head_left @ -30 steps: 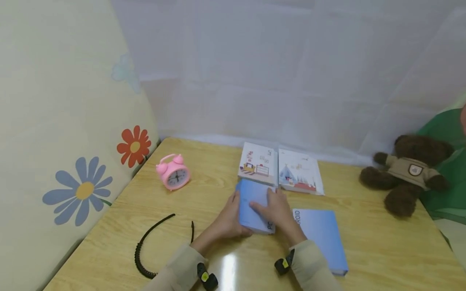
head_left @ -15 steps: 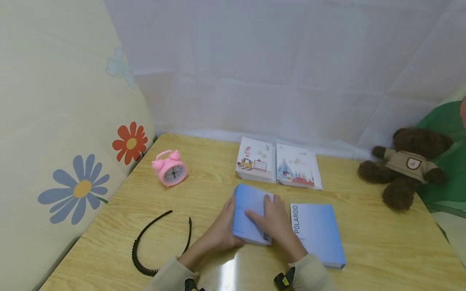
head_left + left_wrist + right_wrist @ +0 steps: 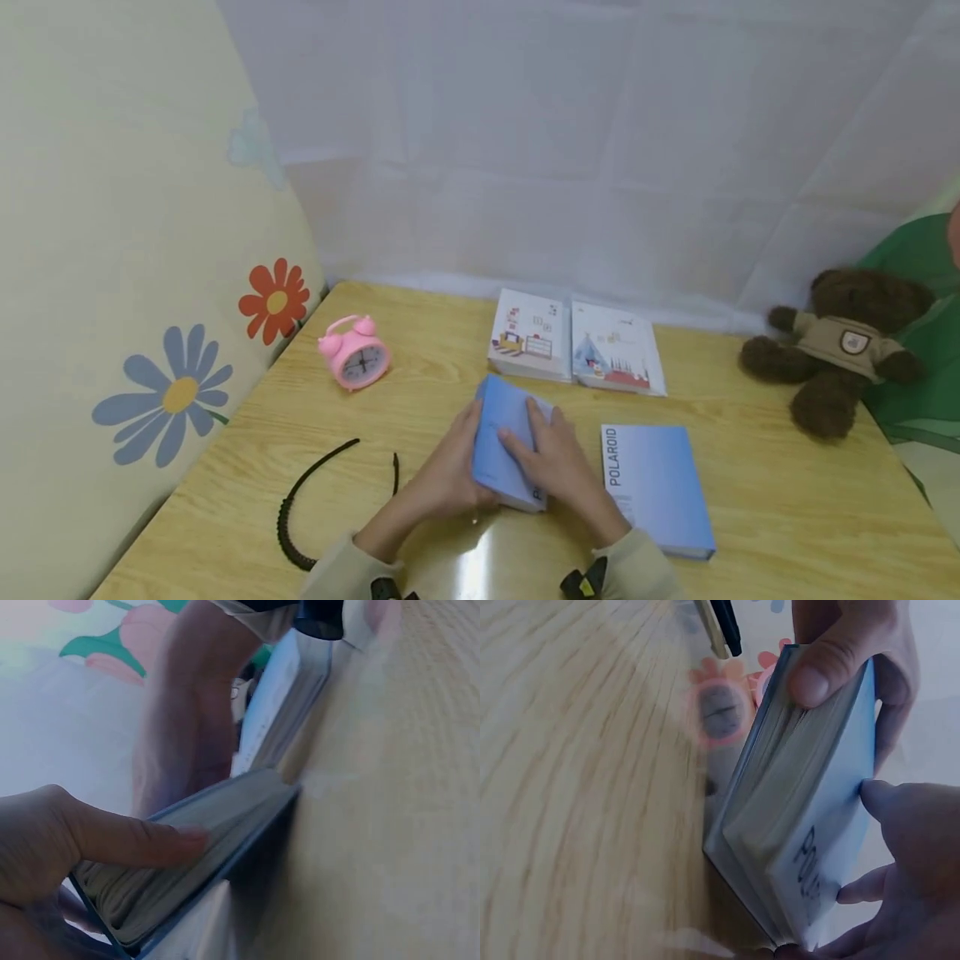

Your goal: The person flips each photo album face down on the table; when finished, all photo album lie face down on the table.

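Observation:
A thick blue photo album (image 3: 504,454) stands tilted above the wooden table in the head view, its page edges facing me. My left hand (image 3: 442,471) grips its left side; in the left wrist view the thumb (image 3: 142,841) presses on the page edges. My right hand (image 3: 558,462) holds the album's right side, thumb and index finger on the cover, as the right wrist view shows too; its other fingers are partly hidden near the spine. Right of the hands, a second blue album (image 3: 660,492) marked POLAROID lies flat.
Two white illustrated books (image 3: 532,333) lie side by side at the table's back. A pink alarm clock (image 3: 360,358) stands at the left, above a black headband (image 3: 288,508). A brown teddy bear (image 3: 840,350) lies at the far right. A white cloth (image 3: 525,167) hangs behind.
Both hands have brought the album toward me and slightly left, away from the white books. It has turned and tilts more. The right hand's fingers have shifted on the cover.

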Demonstrator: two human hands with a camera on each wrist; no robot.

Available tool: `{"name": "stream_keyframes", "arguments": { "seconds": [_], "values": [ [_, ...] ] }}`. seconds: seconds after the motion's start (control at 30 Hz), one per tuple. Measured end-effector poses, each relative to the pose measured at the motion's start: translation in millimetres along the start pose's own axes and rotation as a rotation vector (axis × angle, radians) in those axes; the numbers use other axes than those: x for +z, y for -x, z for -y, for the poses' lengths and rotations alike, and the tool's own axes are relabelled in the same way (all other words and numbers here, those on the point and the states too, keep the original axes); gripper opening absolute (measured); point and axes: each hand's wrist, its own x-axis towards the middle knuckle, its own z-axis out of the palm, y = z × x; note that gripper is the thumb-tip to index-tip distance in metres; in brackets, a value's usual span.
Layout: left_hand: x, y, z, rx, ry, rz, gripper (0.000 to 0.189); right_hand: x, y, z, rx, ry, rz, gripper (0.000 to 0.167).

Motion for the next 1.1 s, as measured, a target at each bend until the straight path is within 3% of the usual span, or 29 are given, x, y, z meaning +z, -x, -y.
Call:
{"name": "stream_keyframes", "arguments": {
  "seconds": [0.13,0.3,0.5,0.67,0.8,1.0,1.1],
  "values": [
    [-10.5,-2.0,-11.6,-0.025,-0.093,0.036,0.12,-0.8,-0.8,3.0,-0.054,-0.012,0.005,0.076],
    [-13.2,-9.9,-24.8,0.019,-0.195,0.068,0.109,-6.3,-3.9,3.9,-0.126,-0.071,-0.04,0.068],
    [-10.8,-17.5,-36.1,0.075,-0.265,0.115,0.105,-16.4,-3.0,3.8,-0.091,-0.162,-0.054,0.064],
    [-9.9,-18.8,-36.6,0.1,-0.248,0.122,0.106,-21.6,-2.3,3.2,-0.079,-0.201,-0.044,0.065],
    [-10.0,-18.7,-28.2,0.105,-0.133,0.111,0.115,-22.6,-3.3,2.3,-0.052,-0.241,-0.025,0.067],
    [-1.2,-23.4,-2.0,0.11,0.23,0.118,0.133,-25.0,-5.5,-0.3,-0.022,-0.293,-0.025,0.064],
    [5.8,-24.2,10.2,0.124,0.286,0.141,0.134,-26.3,-5.1,-0.7,-0.015,-0.317,-0.022,0.064]
  ]
}}
